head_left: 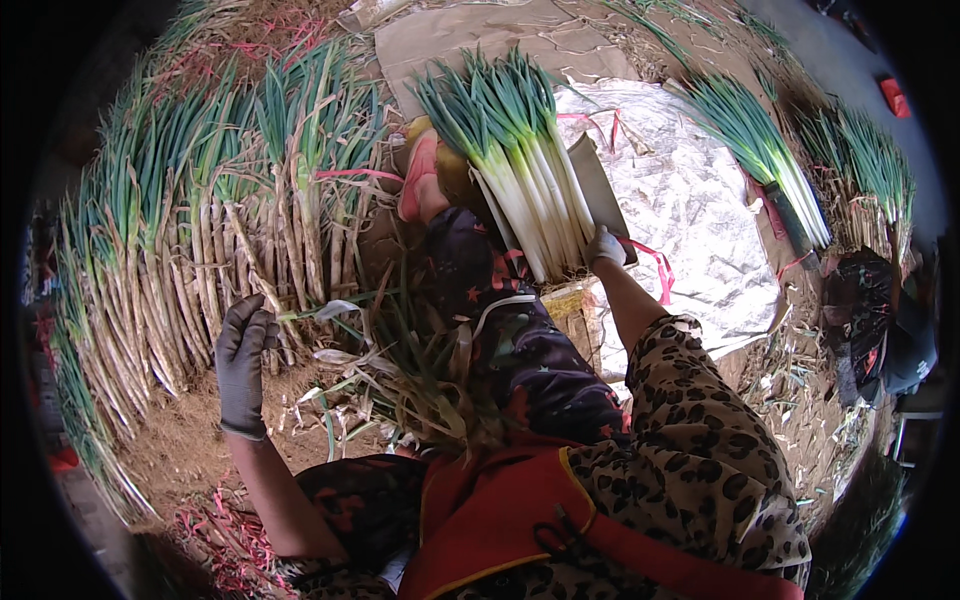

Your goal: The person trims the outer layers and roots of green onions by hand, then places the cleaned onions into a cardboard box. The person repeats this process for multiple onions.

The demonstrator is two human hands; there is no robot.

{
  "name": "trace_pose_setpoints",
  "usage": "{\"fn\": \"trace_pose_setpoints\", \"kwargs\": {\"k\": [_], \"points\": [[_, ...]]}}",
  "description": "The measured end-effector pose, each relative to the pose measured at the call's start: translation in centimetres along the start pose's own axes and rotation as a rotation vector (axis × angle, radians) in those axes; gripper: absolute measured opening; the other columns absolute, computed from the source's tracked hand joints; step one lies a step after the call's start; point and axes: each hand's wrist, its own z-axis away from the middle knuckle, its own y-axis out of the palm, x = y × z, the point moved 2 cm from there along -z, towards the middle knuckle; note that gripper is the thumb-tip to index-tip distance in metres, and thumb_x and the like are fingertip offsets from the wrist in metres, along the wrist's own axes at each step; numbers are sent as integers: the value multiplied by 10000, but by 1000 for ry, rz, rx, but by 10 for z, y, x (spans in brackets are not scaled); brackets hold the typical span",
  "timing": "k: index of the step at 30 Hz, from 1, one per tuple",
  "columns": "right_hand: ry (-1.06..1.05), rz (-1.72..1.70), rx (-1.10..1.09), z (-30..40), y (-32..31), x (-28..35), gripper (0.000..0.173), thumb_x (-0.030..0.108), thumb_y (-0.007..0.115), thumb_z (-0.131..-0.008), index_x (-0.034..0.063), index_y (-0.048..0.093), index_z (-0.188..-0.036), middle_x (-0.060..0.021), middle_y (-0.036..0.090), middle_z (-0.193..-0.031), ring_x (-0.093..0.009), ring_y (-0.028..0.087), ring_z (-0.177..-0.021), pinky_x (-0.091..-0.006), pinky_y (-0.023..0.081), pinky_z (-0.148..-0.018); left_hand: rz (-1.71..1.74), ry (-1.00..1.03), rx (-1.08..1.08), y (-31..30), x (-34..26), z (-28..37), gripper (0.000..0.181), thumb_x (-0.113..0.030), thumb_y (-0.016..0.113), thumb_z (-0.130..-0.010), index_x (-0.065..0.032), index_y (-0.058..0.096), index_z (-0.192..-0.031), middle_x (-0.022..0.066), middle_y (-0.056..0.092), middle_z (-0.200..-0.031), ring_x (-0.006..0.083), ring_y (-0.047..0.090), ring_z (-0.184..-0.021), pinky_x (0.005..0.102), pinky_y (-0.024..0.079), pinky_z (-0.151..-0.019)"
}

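Observation:
My left hand (247, 360), in a dark grey knit glove, is raised over the roots of unpeeled long green onions (161, 277). Its fingers are loosely bent, with nothing visible in them. A green leaf scrap (300, 313) shows just beyond its fingertips. My right hand (605, 249), in a pale glove, touches the lower right end of a row of peeled green onions (529, 187). These have clean white shanks, and their green tops point away from me. My right fingers are mostly hidden, so their grip is unclear. A grey-brown board (600, 187) stands along the row's right side.
Peeled leaves (442, 375) are heaped by my leg. A white plastic sheet (690, 217) lies at right, with red plastic ties (664, 274) on it. Beyond lie another peeled bunch (780, 165) and more unpeeled onions (862, 165). Cardboard (495, 37) covers the ground ahead.

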Motion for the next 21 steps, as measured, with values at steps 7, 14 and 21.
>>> {"fn": "trace_pose_setpoints", "kwargs": {"k": [7,14,21], "points": [[-76,-178,-165,10,-12,-8,345,208,499,-845,53,504,-1154,-270,617,-1098,-425,600,-1014,-495,471,-848,33,5,-34,1,-10,3,280,-99,524,-946,-3,560,-1207,16,603,-951,86,563,-822,226,457,-717],[-148,32,-104,-11,5,-18,495,332,611,-782,74,500,-1190,-253,624,-1085,-418,595,-1034,-490,472,-866,11,44,-70,-14,-4,7,267,-94,543,-935,16,571,-1177,15,609,-950,77,558,-805,218,445,-708],[-600,-188,-306,94,-27,109,529,222,645,-817,88,457,-1294,-201,583,-1124,-412,582,-1012,-464,470,-887,127,43,-166,-57,4,21,292,-146,527,-963,-17,567,-1222,18,631,-976,91,598,-843,239,474,-768]]}}
